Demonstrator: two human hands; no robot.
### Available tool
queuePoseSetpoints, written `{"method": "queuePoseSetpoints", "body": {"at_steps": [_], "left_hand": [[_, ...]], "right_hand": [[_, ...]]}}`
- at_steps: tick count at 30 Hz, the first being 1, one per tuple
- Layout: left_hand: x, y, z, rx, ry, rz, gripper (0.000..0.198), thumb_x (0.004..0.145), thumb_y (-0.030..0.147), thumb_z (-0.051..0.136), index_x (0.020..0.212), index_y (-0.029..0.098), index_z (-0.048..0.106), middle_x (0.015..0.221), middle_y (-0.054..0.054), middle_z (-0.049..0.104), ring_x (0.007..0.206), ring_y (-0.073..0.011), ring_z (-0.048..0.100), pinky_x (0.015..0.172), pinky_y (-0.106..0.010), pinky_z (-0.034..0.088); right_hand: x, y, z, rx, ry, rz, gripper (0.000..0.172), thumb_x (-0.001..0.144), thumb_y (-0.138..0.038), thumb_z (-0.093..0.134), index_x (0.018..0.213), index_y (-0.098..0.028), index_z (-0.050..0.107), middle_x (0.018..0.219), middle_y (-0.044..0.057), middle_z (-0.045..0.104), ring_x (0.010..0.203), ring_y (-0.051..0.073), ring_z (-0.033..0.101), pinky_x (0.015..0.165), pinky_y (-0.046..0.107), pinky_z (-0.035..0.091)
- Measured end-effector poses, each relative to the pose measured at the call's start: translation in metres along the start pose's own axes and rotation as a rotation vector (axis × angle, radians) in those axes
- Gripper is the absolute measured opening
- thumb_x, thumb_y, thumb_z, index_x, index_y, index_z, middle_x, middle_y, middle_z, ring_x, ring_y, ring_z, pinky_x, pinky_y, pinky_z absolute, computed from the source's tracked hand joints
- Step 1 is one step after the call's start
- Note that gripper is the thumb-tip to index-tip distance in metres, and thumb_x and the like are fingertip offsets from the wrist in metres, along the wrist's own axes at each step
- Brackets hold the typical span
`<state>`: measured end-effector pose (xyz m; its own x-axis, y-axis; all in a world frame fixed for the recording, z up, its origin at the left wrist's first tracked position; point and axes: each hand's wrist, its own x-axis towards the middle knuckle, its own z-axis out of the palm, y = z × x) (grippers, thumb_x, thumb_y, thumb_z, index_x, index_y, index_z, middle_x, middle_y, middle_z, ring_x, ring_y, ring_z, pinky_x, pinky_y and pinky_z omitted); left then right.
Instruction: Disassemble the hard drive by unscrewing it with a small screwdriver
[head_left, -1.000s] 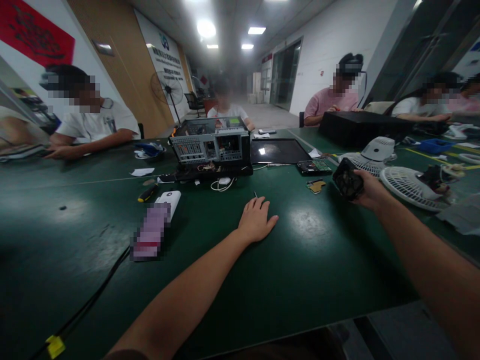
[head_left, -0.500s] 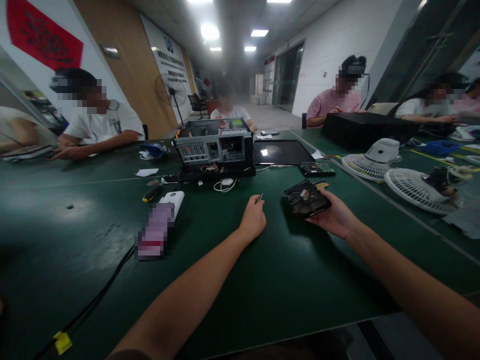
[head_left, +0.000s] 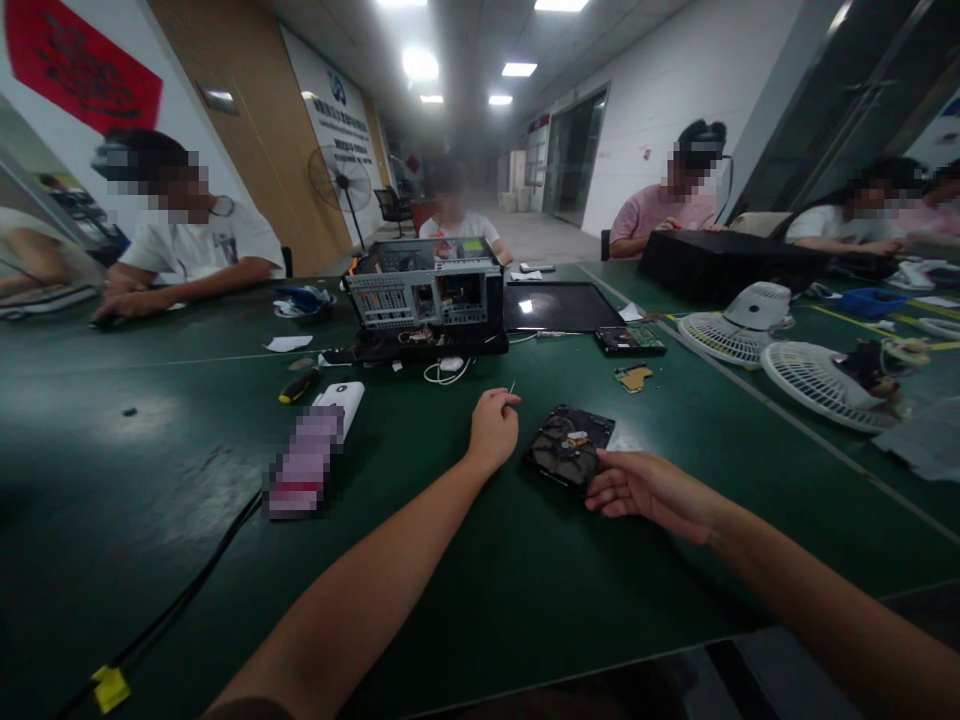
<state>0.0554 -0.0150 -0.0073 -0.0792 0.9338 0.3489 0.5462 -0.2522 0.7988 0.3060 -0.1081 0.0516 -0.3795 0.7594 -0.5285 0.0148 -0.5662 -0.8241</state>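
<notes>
A black hard drive (head_left: 568,446) with its platter exposed lies flat on the green table (head_left: 465,600) in front of me. My right hand (head_left: 645,488) rests at the drive's near right corner, fingers touching its edge, loosely curled. Just left of the drive, my left hand (head_left: 493,428) is closed in a pinch on a thin metal pin (head_left: 512,388) that sticks up from the fingertips.
An open grey computer case (head_left: 425,296) stands behind, with a black side panel (head_left: 559,305) and a circuit board (head_left: 630,341) beside it. A screwdriver (head_left: 298,386), white device (head_left: 339,398), fan grilles (head_left: 821,375) and a floor cable (head_left: 172,620) lie around. Other people sit at the table's far sides.
My right hand carried the hard drive from the right, near the fan grilles, down to the table centre and laid it flat. My left hand closed from flat into a pinch on the pin.
</notes>
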Motion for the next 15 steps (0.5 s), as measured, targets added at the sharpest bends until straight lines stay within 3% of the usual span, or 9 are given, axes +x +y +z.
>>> {"method": "queuePoseSetpoints", "body": {"at_steps": [4,7,9,11,13,15], "left_hand": [[0.009,-0.011,0.002,-0.217,-0.054,-0.125,0.028,0.088,0.008,0.052,0.097,0.019,0.076,0.126,-0.007,0.070,0.108,-0.0202,0.071,0.100,-0.037,0.056],[0.012,-0.017,0.005,-0.311,-0.078,-0.192,0.030,0.089,0.009,0.052,0.108,0.018,0.073,0.124,-0.008,0.071,0.093,-0.0170,0.074,0.089,-0.033,0.059],[0.013,-0.020,0.006,-0.278,-0.052,-0.185,0.031,0.089,0.010,0.053,0.113,0.017,0.071,0.119,-0.008,0.072,0.092,-0.0168,0.074,0.090,-0.033,0.059],[0.012,-0.020,0.008,-0.221,-0.025,-0.162,0.029,0.088,0.011,0.056,0.110,0.018,0.072,0.117,-0.008,0.073,0.098,-0.0181,0.073,0.095,-0.034,0.057],[0.011,-0.021,0.009,-0.177,-0.010,-0.140,0.025,0.087,0.012,0.058,0.106,0.019,0.073,0.118,-0.008,0.072,0.104,-0.0194,0.072,0.099,-0.036,0.055],[0.011,-0.021,0.009,-0.163,-0.002,-0.132,0.023,0.086,0.013,0.058,0.103,0.019,0.073,0.117,-0.007,0.072,0.106,-0.0200,0.071,0.100,-0.037,0.055]], "right_hand": [[-0.003,-0.004,0.011,-0.222,-0.054,0.006,0.038,0.095,-0.053,0.062,0.098,-0.015,0.065,0.089,0.012,0.077,0.073,0.018,0.072,0.066,0.028,0.058],[0.003,-0.024,-0.007,-0.611,-0.091,-0.030,0.038,0.092,-0.056,0.066,0.089,-0.018,0.067,0.072,0.006,0.073,0.051,0.013,0.058,0.046,0.024,0.042],[0.015,-0.044,-0.028,-0.862,0.026,-0.182,0.037,0.094,-0.055,0.060,0.087,-0.020,0.069,0.070,0.004,0.072,0.048,0.012,0.053,0.046,0.025,0.038],[0.037,-0.064,-0.051,-1.124,0.309,-0.362,0.030,0.095,-0.045,0.058,0.084,-0.021,0.072,0.075,0.005,0.074,0.060,0.017,0.063,0.058,0.028,0.046],[0.067,-0.082,-0.069,-1.377,0.587,-0.459,0.023,0.095,-0.032,0.056,0.096,-0.020,0.075,0.096,0.009,0.078,0.086,0.024,0.071,0.079,0.033,0.052],[0.100,-0.097,-0.081,-1.559,0.670,-0.487,0.033,0.096,-0.022,0.048,0.118,-0.015,0.072,0.125,0.015,0.072,0.115,0.029,0.067,0.100,0.036,0.048]]}}
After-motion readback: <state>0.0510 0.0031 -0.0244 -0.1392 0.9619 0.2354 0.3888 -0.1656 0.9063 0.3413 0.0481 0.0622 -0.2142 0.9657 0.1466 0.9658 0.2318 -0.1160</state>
